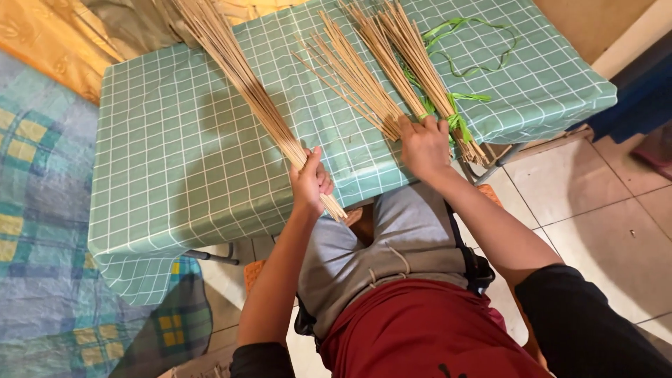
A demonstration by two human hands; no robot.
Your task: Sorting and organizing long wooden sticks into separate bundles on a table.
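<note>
The left hand (311,180) has its fingers wrapped tight around a long bundle of thin sticks (241,77), which slants away to the far left over a table (175,168) with a green checked cloth. The right hand (424,145) lies flat, fingers spread, pressing on two more stick bundles (392,63) at the table's near edge. Green ribbon (462,49) trails beside them to the right.

tabletop (182,175): under a green checked cloth, filling the middle of my view
green ribbon (476,49): looped loosely, at 1 o'clock
blue checked blanket (42,231): at 9 o'clock
tiled floor (602,210): at 3 o'clock
</note>
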